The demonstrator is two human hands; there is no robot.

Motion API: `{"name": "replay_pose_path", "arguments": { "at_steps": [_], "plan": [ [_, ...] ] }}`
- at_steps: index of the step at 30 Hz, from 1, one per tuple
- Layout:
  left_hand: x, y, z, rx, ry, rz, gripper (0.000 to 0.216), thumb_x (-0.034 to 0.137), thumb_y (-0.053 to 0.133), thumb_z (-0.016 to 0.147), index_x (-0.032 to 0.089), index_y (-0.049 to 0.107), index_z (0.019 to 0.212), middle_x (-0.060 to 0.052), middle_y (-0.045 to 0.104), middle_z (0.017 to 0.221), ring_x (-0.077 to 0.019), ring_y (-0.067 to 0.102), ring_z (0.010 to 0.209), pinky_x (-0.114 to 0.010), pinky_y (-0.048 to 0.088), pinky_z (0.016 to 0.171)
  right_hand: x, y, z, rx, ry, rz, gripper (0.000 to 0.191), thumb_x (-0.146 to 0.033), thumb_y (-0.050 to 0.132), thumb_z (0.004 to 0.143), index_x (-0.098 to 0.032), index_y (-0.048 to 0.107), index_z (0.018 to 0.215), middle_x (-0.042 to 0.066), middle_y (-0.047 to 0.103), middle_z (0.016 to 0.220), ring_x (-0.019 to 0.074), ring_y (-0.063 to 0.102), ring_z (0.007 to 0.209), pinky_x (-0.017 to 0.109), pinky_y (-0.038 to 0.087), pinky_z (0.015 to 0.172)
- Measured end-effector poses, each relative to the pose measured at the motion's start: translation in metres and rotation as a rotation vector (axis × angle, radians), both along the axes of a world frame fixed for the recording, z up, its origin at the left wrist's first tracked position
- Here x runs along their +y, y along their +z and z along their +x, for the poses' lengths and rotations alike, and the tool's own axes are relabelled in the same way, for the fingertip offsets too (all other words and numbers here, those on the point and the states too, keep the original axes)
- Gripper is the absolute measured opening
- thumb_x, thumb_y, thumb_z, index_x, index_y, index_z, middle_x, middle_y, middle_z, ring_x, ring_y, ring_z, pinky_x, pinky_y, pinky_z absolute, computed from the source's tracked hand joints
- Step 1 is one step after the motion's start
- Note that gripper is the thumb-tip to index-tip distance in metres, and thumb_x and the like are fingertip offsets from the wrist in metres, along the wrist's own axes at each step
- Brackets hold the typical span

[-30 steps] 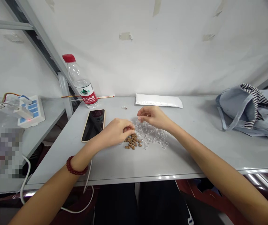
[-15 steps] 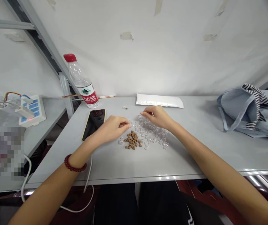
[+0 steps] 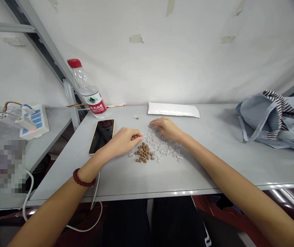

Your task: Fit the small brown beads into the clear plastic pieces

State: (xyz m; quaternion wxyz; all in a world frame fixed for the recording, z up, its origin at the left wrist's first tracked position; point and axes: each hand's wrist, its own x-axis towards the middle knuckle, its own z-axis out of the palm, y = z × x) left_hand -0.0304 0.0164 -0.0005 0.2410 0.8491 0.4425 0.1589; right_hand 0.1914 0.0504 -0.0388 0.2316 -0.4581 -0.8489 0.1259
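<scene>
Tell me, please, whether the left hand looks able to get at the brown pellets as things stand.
Probably yes: the left hand is close beside the brown pellets, and nothing appears to cover them.

In the centre of the frame, the small pellets (image 3: 143, 153) are of a warm brown, and the plastic pieces (image 3: 166, 145) beside them are transparent and colourless. Left of centre, the phone (image 3: 101, 136) has a black screen and a cream-coloured edge. Above it, the clear bottle (image 3: 85, 84) wears a red cap (image 3: 74, 63) and a label (image 3: 95, 103) in white and red. The packet (image 3: 174, 109) just above the centre is plain white. At the right side, the bag (image 3: 252, 111) is light blue, with black-and-white stripes along its opening. The bracelet (image 3: 81, 180) at lower left is dark red. The trousers (image 3: 125, 221) at the bottom may be black or navy.
</scene>
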Motion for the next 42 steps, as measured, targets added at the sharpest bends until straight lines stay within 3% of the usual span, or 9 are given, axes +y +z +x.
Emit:
{"name": "replay_pose_path", "arguments": {
  "at_steps": [6,12,18,22,27,31,34,39,42],
  "plan": [
    [0.0,-0.006,0.001,0.042,-0.007,-0.035,0.024,0.032,0.052,0.084,0.016,0.07,0.087,-0.003,0.069,0.07,-0.0167,0.06,0.065,-0.026,0.041,0.06,0.001,0.002,0.005,-0.064,0.019,0.007,0.057,0.01,0.035,0.065,-0.014,0.068,0.105,0.009,0.068,0.104,0.0209,0.06,0.096,0.031,0.046,0.082],
    [-0.002,-0.004,0.001,0.048,-0.005,-0.02,0.025,0.033,0.051,0.085,0.016,0.07,0.087,-0.004,0.07,0.073,-0.0172,0.061,0.066,-0.026,0.041,0.059,0.0,0.0,0.004,-0.176,0.005,0.059,0.049,0.009,0.037,0.065,-0.014,0.067,0.096,0.008,0.067,0.094,0.0192,0.058,0.085,0.028,0.042,0.071],
    [-0.002,-0.005,0.0,0.042,0.009,-0.004,0.035,0.035,0.051,0.086,0.016,0.063,0.113,-0.003,0.068,0.074,-0.0173,0.06,0.067,-0.027,0.043,0.062,-0.005,0.005,-0.005,-0.382,-0.036,0.118,0.047,0.011,0.039,0.067,-0.015,0.065,0.096,0.01,0.064,0.097,0.0191,0.055,0.079,0.029,0.036,0.066],
    [-0.003,-0.006,0.0,0.036,0.001,0.001,0.036,0.035,0.051,0.087,0.017,0.061,0.116,-0.002,0.067,0.074,-0.0171,0.059,0.068,-0.027,0.042,0.062,-0.005,0.005,-0.005,-0.444,-0.063,0.138,0.047,0.011,0.039,0.069,-0.012,0.063,0.102,0.013,0.061,0.094,0.0229,0.053,0.081,0.032,0.037,0.069],
    [-0.006,-0.001,0.001,0.034,0.008,-0.011,0.036,0.034,0.05,0.087,0.016,0.06,0.116,-0.002,0.066,0.074,-0.0171,0.06,0.067,-0.027,0.043,0.063,-0.007,0.007,-0.003,-0.052,-0.111,0.073,0.064,0.008,0.037,0.072,-0.017,0.044,0.13,0.011,0.058,0.102,0.0236,0.05,0.096,0.032,0.042,0.075],
    [-0.006,0.001,0.003,-0.025,0.016,0.043,0.034,0.033,0.05,0.087,0.015,0.062,0.113,-0.003,0.067,0.075,-0.0159,0.059,0.064,-0.027,0.043,0.062,-0.015,0.02,-0.01,0.414,-0.079,-0.168,0.036,-0.007,0.037,0.086,-0.021,0.054,0.114,0.005,0.059,0.09,0.017,0.054,0.085,0.029,0.043,0.071],
    [-0.005,-0.001,0.004,-0.086,0.031,0.096,0.033,0.034,0.051,0.087,0.013,0.063,0.109,-0.002,0.066,0.074,-0.0131,0.055,0.058,-0.025,0.043,0.06,-0.024,0.028,-0.018,0.65,-0.035,-0.326,0.017,-0.017,0.045,0.087,-0.017,0.056,0.1,0.005,0.062,0.086,0.015,0.056,0.079,0.029,0.044,0.069],
    [-0.005,-0.005,0.006,-0.142,0.019,0.251,0.027,0.037,0.053,0.088,0.016,0.066,0.099,0.0,0.065,0.069,-0.0107,0.049,0.052,-0.024,0.039,0.057,-0.035,0.032,-0.029,0.722,0.013,-0.471,0.016,-0.029,0.058,0.084,-0.016,0.059,0.092,0.002,0.063,0.07,0.0135,0.057,0.067,0.029,0.045,0.067],
    [-0.007,-0.005,0.008,-0.117,0.022,0.302,0.024,0.031,0.049,0.09,0.015,0.066,0.087,-0.001,0.064,0.069,-0.0113,0.049,0.055,-0.024,0.036,0.056,-0.038,0.031,-0.031,0.696,0.058,-0.467,0.017,-0.033,0.058,0.084,-0.016,0.06,0.088,0.002,0.064,0.067,0.0127,0.056,0.063,0.028,0.045,0.063]
  ]
}}
